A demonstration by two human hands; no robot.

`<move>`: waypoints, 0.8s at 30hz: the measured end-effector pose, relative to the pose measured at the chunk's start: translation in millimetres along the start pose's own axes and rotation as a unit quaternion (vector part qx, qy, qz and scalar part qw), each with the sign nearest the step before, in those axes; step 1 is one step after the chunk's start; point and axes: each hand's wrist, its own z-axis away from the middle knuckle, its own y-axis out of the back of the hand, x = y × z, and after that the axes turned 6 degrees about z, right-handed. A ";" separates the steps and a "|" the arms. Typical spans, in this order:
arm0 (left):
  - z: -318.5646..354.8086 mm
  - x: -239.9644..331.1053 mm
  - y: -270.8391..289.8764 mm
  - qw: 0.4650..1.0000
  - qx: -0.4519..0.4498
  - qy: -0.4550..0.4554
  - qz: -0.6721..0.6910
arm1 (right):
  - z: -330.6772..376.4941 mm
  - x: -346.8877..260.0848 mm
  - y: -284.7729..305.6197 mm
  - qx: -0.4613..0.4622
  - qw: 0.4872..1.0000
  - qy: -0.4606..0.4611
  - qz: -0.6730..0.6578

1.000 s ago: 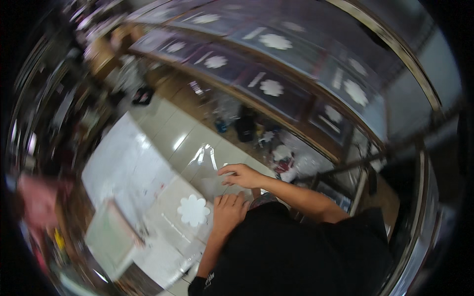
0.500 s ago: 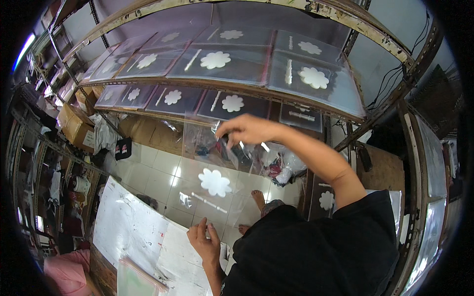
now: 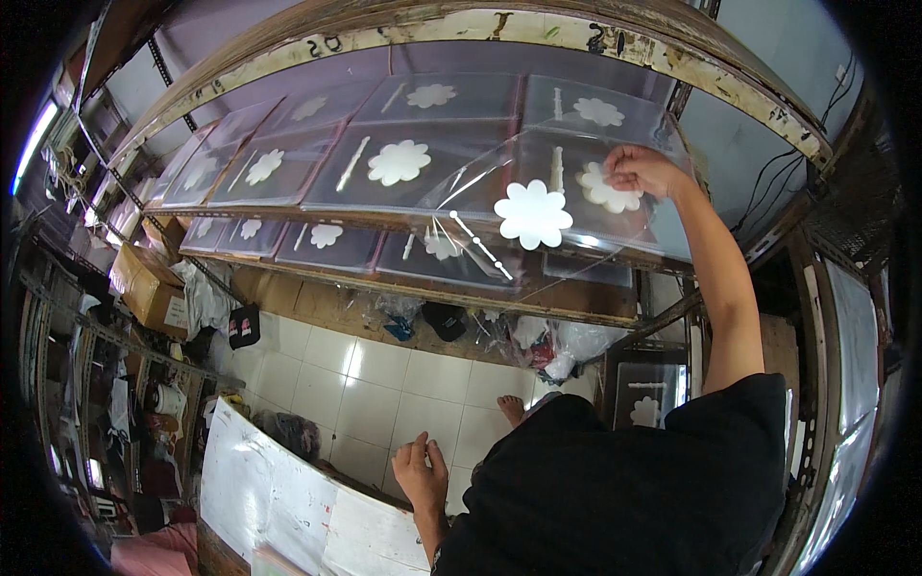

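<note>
My right hand [image 3: 639, 173] reaches over the upper shelf, its fingers pinched on the edge of a clear plastic sheet. The sheet bears a white flower shape [image 3: 533, 215] and a thin white beaded bar [image 3: 480, 245]; it hangs tilted from the hand, over the shelf's front edge. Beneath it lie similar clear sheets [image 3: 413, 197] with flower and bar marks, in rows on the upper shelf. My left hand [image 3: 420, 472] is held low beside the white table, fingers loosely bent and apart, holding nothing.
The upper shelf's front edge [image 3: 423, 219] juts out above a lower shelf of more sheets. A beam [image 3: 461, 26] crosses overhead. The white table [image 3: 274, 470] stands lower left, a cardboard box [image 3: 149, 288] at left. Bagged items [image 3: 562, 346] lie under the shelves. Part of another person's pink clothing [image 3: 158, 552] shows lower left.
My right hand has carried the clear sheet up and to the right, from above the floor to over the upper shelf. My left hand stays low near the table.
</note>
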 end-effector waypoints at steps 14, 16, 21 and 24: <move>-61.8 -5.3 -50.0 0.998 -0.032 -0.040 0.035 | 23.4 -64.4 -10.8 0.049 0.989 0.099 0.093; -60.3 -7.1 -56.2 0.998 -0.034 -0.033 0.035 | 36.3 -72.6 -0.8 0.097 0.986 0.099 0.096; -64.7 -2.0 -70.9 0.997 -0.058 -0.023 0.051 | 69.1 -25.3 63.5 0.196 0.974 0.062 0.098; -66.3 -6.6 -76.8 0.995 -0.076 -0.030 0.051 | 91.9 -5.0 58.7 0.250 0.962 0.020 0.105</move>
